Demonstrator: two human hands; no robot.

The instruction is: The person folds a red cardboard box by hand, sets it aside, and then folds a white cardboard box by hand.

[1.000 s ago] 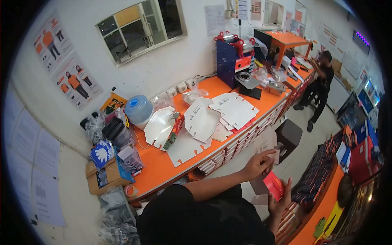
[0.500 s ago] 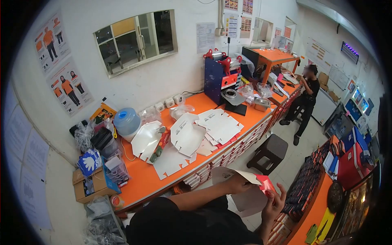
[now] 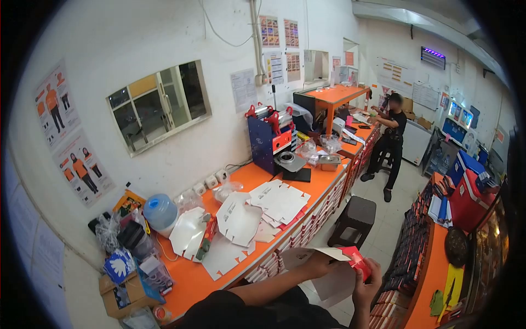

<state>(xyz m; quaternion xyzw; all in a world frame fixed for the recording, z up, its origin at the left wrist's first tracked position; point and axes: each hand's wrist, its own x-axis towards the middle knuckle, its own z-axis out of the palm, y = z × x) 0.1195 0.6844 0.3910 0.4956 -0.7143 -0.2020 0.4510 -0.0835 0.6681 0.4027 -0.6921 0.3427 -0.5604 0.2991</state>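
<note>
I hold a cardboard box blank [image 3: 329, 290], grey-white on one face with a red printed flap, over the gap in front of the counter. My left hand [image 3: 320, 265] grips its upper edge, with some fingers hidden by the board. On the right, my right hand [image 3: 369, 278] is closed round the red flap at the corner, which is bent. Several more flat white box blanks [image 3: 279, 200] lie on the orange counter [image 3: 189, 285]. Among them are partly folded pieces [image 3: 239, 219], one showing a red and green printed side.
A blue-and-red press machine [image 3: 271, 140] and a water jug [image 3: 160, 213] stand on the counter. A dark stool [image 3: 353, 216] is on the floor beyond my hands. A person [image 3: 388, 137] sits farther back. Stacked boxes [image 3: 402, 257] fill the shelf under the right-hand counter.
My right hand's raised fingers have come down and closed on the red flap. The left hand keeps its hold. My view has tilted up and turned right.
</note>
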